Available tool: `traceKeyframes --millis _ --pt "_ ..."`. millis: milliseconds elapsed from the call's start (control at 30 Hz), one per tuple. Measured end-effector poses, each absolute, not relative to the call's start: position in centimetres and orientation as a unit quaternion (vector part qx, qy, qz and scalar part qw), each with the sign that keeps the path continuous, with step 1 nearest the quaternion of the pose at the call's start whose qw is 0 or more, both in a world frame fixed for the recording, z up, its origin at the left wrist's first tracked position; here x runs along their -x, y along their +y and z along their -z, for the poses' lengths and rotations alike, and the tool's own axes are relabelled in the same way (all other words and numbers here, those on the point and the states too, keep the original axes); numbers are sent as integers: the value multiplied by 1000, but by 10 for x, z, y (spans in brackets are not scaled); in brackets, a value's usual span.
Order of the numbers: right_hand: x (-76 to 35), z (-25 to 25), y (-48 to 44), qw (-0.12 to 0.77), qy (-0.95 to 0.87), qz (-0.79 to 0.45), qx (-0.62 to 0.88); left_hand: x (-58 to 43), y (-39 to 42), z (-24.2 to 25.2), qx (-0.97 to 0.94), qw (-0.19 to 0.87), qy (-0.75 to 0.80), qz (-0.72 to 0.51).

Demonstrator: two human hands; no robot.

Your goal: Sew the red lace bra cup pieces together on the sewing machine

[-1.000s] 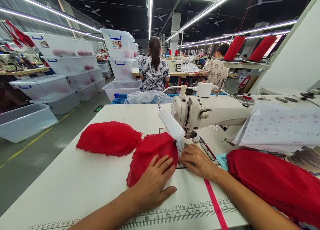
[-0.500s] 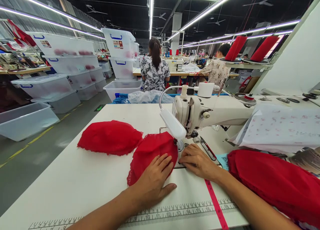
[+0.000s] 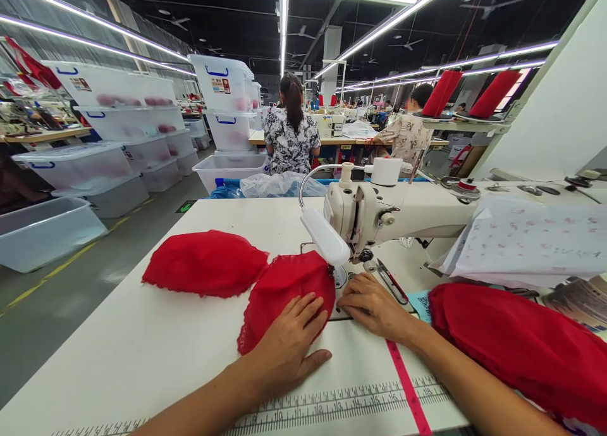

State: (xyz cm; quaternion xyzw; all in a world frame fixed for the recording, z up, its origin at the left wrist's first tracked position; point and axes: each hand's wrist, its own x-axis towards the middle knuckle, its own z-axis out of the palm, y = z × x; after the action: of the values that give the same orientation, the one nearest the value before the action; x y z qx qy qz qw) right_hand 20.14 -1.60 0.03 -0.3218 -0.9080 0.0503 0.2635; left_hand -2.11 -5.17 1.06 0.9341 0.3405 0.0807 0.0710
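Observation:
My left hand (image 3: 296, 338) lies flat, fingers outstretched, on a red lace-edged fabric piece (image 3: 279, 290) shaped like a cup. The far right edge of this piece sits under the presser foot of the sewing machine (image 3: 379, 218), partly hidden by the white lamp (image 3: 327, 236). Close to the fabric's right edge, my right hand (image 3: 372, 306) rests by the needle plate (image 3: 340, 276) with fingers curled and pressed together; whatever is between them is hidden. Left of the worked piece, a second red fabric piece (image 3: 206, 263) lies on the table (image 3: 118, 341).
Scissors-like snips (image 3: 392, 281) lie beside my right hand. A stack of red pieces (image 3: 516, 341) is at the right, near a pink tape (image 3: 408, 385) crossing a printed ruler (image 3: 322, 407). Red thread cones (image 3: 441, 94) stand above. Co-workers sit ahead, beside plastic bins (image 3: 222, 85).
The whole view has shifted slightly, so things appear a little further left. Both hands and the fabric keep nearly the same position relative to the machine.

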Motion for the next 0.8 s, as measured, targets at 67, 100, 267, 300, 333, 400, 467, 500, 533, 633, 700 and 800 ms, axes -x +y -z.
traceKeyframes --millis 67,100,267,300,333,400,467,500,533,633,700,800 --pt "-201 1 -15 273 -902 -39 331 22 -51 -9 -935 65 338 -87" --pt "-201 2 -14 276 -900 -34 336 23 -50 -9 -935 64 336 -95" --pt "-198 5 -14 277 -896 -22 347 25 -49 -10 -933 67 334 -117" --pt "-197 5 -14 277 -896 -17 346 26 -49 -11 -932 68 337 -112" --pt "-196 5 -15 275 -897 -11 345 26 -49 -12 -932 69 340 -107" --pt "-195 5 -15 268 -900 6 343 26 -49 -14 -932 72 340 -103" --pt "-193 5 -16 259 -903 25 342 27 -48 -14 -932 74 337 -108" --pt "-193 5 -16 256 -904 35 340 27 -48 -14 -932 75 337 -113" --pt "-193 5 -16 254 -905 44 338 27 -48 -14 -931 76 337 -117" --pt "-192 5 -16 249 -907 70 331 28 -47 -14 -929 76 342 -117" --pt "-192 5 -16 245 -909 83 327 28 -47 -14 -930 73 343 -111" --pt "-192 3 -14 233 -911 105 325 25 -46 -14 -930 73 346 -104"
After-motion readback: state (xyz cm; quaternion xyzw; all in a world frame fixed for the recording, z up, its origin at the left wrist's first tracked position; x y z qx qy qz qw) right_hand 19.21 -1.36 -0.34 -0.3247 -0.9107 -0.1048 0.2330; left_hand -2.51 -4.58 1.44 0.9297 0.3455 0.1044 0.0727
